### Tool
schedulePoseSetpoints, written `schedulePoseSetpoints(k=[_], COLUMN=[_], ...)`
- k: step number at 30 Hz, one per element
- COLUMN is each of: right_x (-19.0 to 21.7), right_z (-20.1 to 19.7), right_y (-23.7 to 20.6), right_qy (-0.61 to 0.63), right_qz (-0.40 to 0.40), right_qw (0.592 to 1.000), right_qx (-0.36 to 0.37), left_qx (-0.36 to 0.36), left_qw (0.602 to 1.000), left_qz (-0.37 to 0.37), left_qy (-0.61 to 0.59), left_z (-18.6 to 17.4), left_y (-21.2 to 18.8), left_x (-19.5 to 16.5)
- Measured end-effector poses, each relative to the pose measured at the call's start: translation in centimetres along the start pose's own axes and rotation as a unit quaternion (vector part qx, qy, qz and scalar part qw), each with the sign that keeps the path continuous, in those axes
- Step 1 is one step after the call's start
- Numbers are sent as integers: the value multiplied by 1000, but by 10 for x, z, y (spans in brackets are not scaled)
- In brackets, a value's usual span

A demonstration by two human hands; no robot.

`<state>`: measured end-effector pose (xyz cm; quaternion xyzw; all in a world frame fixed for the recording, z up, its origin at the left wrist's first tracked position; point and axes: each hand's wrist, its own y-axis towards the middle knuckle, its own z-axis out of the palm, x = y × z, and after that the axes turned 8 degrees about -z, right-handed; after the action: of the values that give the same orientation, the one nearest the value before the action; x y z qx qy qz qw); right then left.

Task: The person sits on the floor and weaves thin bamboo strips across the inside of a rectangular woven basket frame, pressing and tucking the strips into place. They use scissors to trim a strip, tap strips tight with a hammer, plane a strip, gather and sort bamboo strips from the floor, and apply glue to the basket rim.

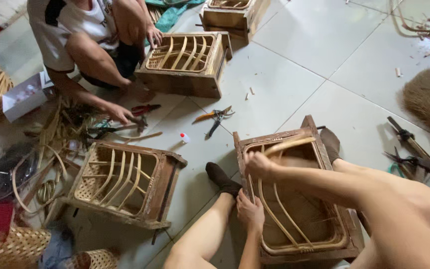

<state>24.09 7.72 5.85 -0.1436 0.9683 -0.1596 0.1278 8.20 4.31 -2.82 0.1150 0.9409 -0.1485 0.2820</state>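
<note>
Two hands are working at a wooden frame (342, 234) lying on the tiled floor (324, 60) between the person's legs. The right hand (258, 165) is reaching across from the right, its fingers closed around a pale cane (289, 145) near the frame's far left corner. The cane is lying slanted over the frame's top edge. The left hand (250, 211) is gripping the frame's left rail lower down, fingers wrapped over the wood. Inside the frame, bent cane ribs (274, 214) are curving down from the top towards a cane loop along the bottom. A dark-socked foot (221, 177) is resting just beside the frame's left side, and another (330, 143) is touching its upper right edge.

A second frame (125, 182) with cane ribs is lying to the left, well apart. A third frame (187, 62) is sitting further off, in front of a co-worker crouching on the floor. The co-worker's hand (118, 112) is resting on the floor near red-handled pliers (144, 109). Orange-handled shears (216, 117) are lying between the frames, and a small white bottle (184, 137) is lying near them. More tools (410, 149) are lying on the floor to the right.
</note>
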Motion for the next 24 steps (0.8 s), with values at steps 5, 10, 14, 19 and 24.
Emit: schedulePoseSetpoints(k=[5, 10, 14, 19, 24], right_x=[1, -84, -92, -74, -94], right_z=[4, 37, 72, 85, 48], right_y=[-45, -99, -90, -71, -73], right_qy=[207, 542, 685, 552, 607], right_qz=[62, 322, 422, 481, 385], right_qw=[968, 769, 583, 666, 687], right_qx=[129, -103, -114, -143, -105], left_qx=[32, 17, 33, 48, 34], left_qw=[999, 1000, 999, 998, 999], left_qz=[-36, -5, -15, -35, -16], left_qy=[1, -18, 10, 5, 17], left_z=[3, -11, -23, -23, -8], left_y=[-1, -5, -4, -5, 2], left_x=[1, -10, -18, -16, -4])
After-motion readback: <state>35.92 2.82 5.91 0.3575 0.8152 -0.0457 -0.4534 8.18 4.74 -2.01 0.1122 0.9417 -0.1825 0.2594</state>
